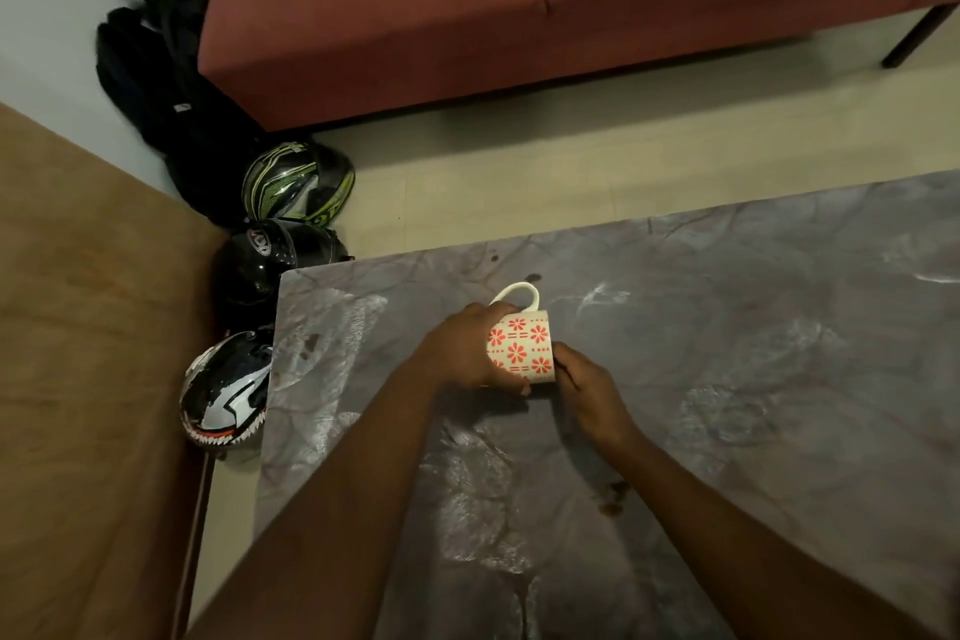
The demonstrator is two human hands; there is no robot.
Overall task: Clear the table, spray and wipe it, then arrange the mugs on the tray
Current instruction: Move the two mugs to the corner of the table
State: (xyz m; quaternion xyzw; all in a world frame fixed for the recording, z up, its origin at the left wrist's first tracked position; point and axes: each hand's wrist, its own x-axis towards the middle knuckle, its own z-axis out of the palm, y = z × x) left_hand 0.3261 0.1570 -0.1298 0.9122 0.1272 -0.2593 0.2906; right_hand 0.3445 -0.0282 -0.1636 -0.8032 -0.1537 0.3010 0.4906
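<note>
A cream mug (522, 346) with red flower patterns is held on its side above the grey marble table (727, 353), its handle pointing away from me. My left hand (460, 353) wraps around the mug's left end. My right hand (587, 387) touches the mug's right end with its fingertips, fingers curled. No tray, spray bottle or cloth is in view.
Three motorcycle helmets (298, 185) lie on the floor past the table's left corner, beside dark bags (161, 68) against the wall. A red sofa (519, 0) stands across the pale floor. A brown wooden surface (78, 353) fills the left side. Small dark crumbs (613, 496) lie on the table.
</note>
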